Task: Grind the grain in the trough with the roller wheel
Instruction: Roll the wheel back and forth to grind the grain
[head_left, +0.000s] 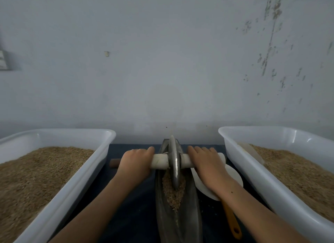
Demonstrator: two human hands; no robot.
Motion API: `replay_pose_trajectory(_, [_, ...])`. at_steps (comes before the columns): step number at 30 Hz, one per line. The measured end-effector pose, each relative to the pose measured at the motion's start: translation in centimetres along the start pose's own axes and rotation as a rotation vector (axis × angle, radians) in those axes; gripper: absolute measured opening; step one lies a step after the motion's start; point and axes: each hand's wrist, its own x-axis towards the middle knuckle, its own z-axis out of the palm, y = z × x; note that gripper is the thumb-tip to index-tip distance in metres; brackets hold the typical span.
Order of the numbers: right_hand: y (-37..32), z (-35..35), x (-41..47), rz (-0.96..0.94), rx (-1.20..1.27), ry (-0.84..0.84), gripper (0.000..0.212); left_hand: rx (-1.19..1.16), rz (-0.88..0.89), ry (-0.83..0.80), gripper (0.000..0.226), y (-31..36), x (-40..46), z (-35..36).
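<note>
A narrow dark metal trough (196, 215) runs away from me down the middle of the table. Brown grain (173, 195) lies along its groove. The grey metal roller wheel (175, 163) stands upright in the groove, toward the far half of the trough. A pale wrapped axle (160, 161) passes through the wheel's centre. My left hand (135, 163) lies over the axle left of the wheel, fingers curled over it. My right hand (207, 163) lies over the axle right of the wheel the same way. A brown axle end (114, 163) sticks out past my left hand.
A white plastic tub (54, 201) full of grain stands on the left, another white tub (256, 174) with grain on the right. A white scoop (235, 177) with an orange handle (232, 223) lies between trough and right tub. A grey wall rises just behind.
</note>
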Motion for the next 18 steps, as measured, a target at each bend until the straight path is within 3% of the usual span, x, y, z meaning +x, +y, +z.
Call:
replay_pose_trajectory(4, [0.2, -1.1, -0.1, -0.017, 0.056, -0.092, 0.031, 0.015, 0.023, -0.062, 0.021, -0.1, 0.1, -0.6])
replay_pose_trajectory(11, [-0.6, -4.5, 0.0, -0.025, 0.066, -0.470, 0.039, -0.111, -0.020, -0.610, 0.048, -0.7, 0.3, -2.1])
replay_pose_trajectory(14, [-0.8, -4.3, 0.1, -0.006, 0.031, -0.446, 0.034, -0.098, -0.039, -0.592, 0.047, -0.6, 0.3, -2.1])
replay_pose_trajectory(18, [-0.6, -2.8, 0.2, 0.020, 0.049, -0.282, 0.019, 0.029, -0.050, -0.332, 0.033, 0.1, 0.3, -1.7])
